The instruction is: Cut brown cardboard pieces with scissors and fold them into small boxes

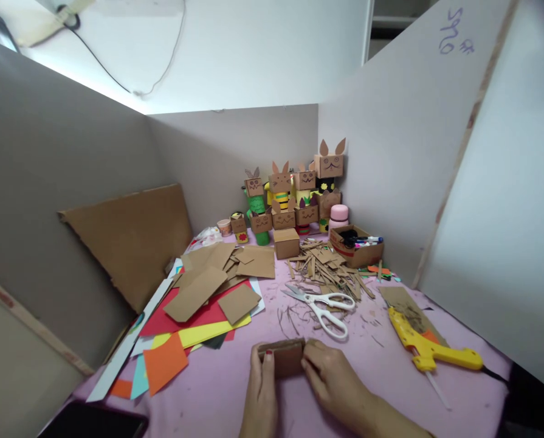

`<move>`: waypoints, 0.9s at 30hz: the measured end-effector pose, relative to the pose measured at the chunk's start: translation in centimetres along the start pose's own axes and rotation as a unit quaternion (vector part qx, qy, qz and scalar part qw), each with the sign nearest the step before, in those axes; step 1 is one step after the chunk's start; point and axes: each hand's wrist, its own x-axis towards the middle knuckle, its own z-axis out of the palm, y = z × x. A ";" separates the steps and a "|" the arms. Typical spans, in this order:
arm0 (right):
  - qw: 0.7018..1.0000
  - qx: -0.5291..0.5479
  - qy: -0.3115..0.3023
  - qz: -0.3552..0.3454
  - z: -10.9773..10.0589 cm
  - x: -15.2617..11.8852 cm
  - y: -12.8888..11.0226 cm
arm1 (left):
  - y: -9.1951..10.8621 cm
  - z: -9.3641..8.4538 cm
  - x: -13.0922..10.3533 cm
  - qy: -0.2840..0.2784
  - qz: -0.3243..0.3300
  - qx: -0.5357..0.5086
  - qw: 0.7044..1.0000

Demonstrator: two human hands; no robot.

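Low in the middle of the head view, both hands hold a small brown cardboard piece (288, 360) with a raised edge along its far side; whether it is a folded sheet or a shallow box I cannot tell. My left hand (262, 380) grips its left end, thumb on the near face. At the right end, my right hand (329, 371) has its fingers closed on the cardboard. White-handled scissors (324, 307) lie just beyond the hands with blades apart. A yellow glue gun (429, 347) rests on a cardboard scrap (402, 304) to the right.
Coloured paper (166, 363) and cardboard sheets (199, 292) cover the left side. Cardboard strips (329, 267) are heaped behind the scissors. Farther back stand a closed cardboard box (287, 243), several cardboard animal figures (281, 181), a pink flask (339, 214) and a pen box (356, 255). Grey partitions (235, 140) enclose the table.
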 end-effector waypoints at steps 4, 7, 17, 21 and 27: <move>1.000 0.004 -0.005 0.009 0.2 -0.1 0.1 | 0.3 -0.1 0.0 -0.026 -0.026 -0.007 0.999; 1.000 0.007 -0.007 0.013 0.3 -0.1 0.1 | 0.1 0.0 0.1 -0.027 -0.033 -0.018 0.999; 1.000 0.022 0.000 0.020 0.4 0.0 0.2 | -0.6 0.3 0.7 -0.019 0.038 -0.002 0.999; 0.999 0.040 0.015 0.016 0.4 0.0 0.2 | -0.5 0.3 0.8 -0.006 0.051 -0.009 0.999; 0.992 0.089 0.078 0.043 -0.7 0.2 -0.2 | 0.3 0.0 0.1 -0.015 0.056 -0.025 0.998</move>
